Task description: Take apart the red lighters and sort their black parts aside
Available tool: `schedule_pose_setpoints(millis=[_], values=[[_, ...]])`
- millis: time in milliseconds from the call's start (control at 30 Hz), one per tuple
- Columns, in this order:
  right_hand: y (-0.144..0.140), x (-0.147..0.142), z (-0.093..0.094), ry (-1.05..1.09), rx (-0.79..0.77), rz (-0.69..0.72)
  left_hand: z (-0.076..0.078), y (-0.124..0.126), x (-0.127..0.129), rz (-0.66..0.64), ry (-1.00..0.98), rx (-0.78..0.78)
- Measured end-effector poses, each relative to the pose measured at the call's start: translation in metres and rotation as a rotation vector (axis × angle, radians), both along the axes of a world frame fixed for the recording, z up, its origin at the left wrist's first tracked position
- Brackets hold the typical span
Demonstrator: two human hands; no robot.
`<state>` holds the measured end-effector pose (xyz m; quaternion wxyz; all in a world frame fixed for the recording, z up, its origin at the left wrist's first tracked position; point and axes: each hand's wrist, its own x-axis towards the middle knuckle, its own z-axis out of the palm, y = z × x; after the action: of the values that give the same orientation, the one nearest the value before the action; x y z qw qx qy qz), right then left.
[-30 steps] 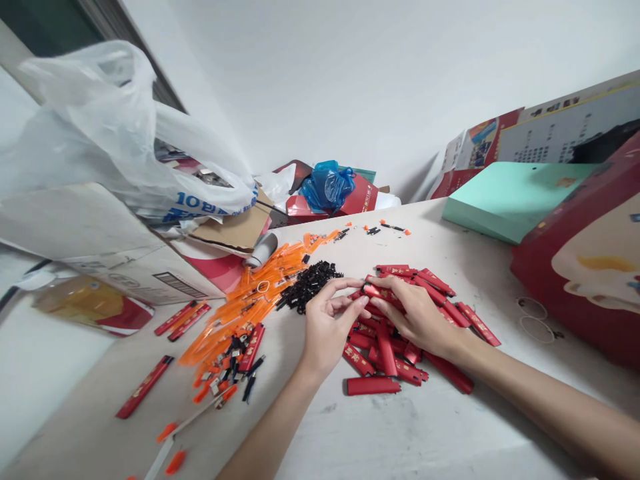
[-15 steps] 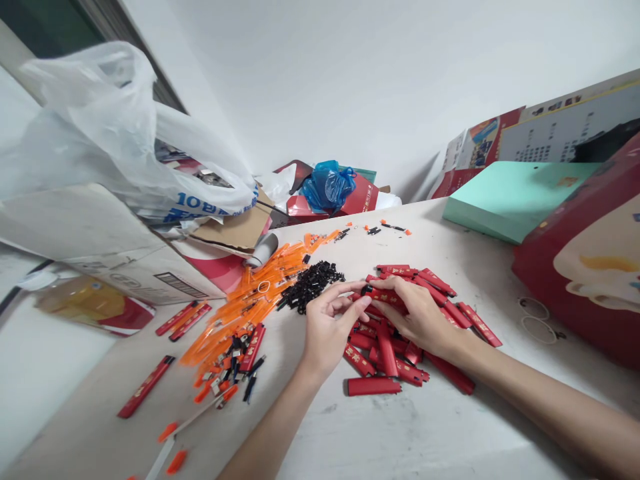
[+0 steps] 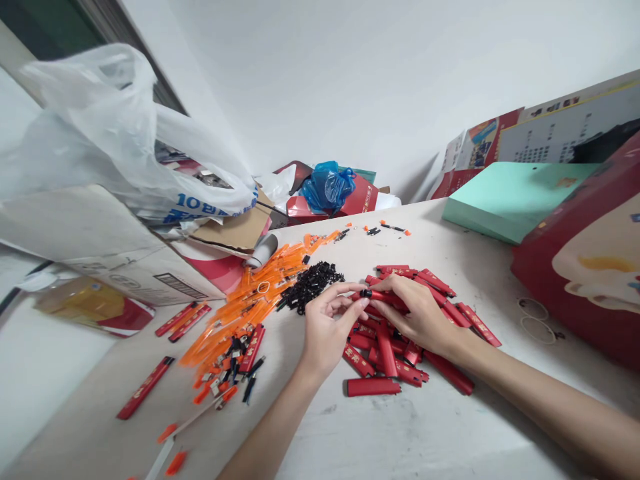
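Holding a red lighter casing (image 3: 385, 297) above the heap, your right hand (image 3: 423, 317) has it clamped between thumb and fingers — the thumb lies under the casing and the fingertips (image 3: 387, 283) curl over its top. The casing points left, roughly level, and its left end carries a small black cap (image 3: 367, 293). That cap sits right at the tips of your left hand (image 3: 327, 330): the left index finger reaches across to touch it from above, with the thumb just below, so the left fingers are pinched close on the cap end. Whether the cap is fully seated in the casing cannot be told from this view.

Directly beneath both hands lies the pile of red casings (image 3: 400, 347), loosely stacked and crossing one another on the white table (image 3: 380, 433); one casing lies apart at the near edge of the pile. Just left of your left fingertips is a heap of small black parts (image 3: 310, 285) — near, not touching. Beyond that, a spread of orange plastic pieces (image 3: 255, 297) runs diagonally across the table, with a few mixed black and orange bits at its near end.

Further left, several flat red strips (image 3: 145, 387) lie singly. A white plastic bag (image 3: 125, 147) rests on a cardboard box (image 3: 120, 260) at the left edge. A mint-green box (image 3: 505, 197) and a large red box (image 3: 585, 260) stand at the right.
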<state>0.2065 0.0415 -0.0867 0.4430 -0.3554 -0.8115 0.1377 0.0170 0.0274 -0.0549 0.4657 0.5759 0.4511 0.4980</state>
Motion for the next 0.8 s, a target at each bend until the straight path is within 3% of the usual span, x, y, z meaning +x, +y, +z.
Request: schedule_pose_setpoints(millis=[600,800], values=[[0.0023,0.0008,-0.0029,0.019,0.172,-0.054,-0.0035,0.0005,0.0011,0.035,-0.006,-0.070],[0.0026,-0.0007,-0.0036,0.005,0.263,-0.079,-0.0009,0.0039,-0.0042,-0.056,-0.013,-0.129]])
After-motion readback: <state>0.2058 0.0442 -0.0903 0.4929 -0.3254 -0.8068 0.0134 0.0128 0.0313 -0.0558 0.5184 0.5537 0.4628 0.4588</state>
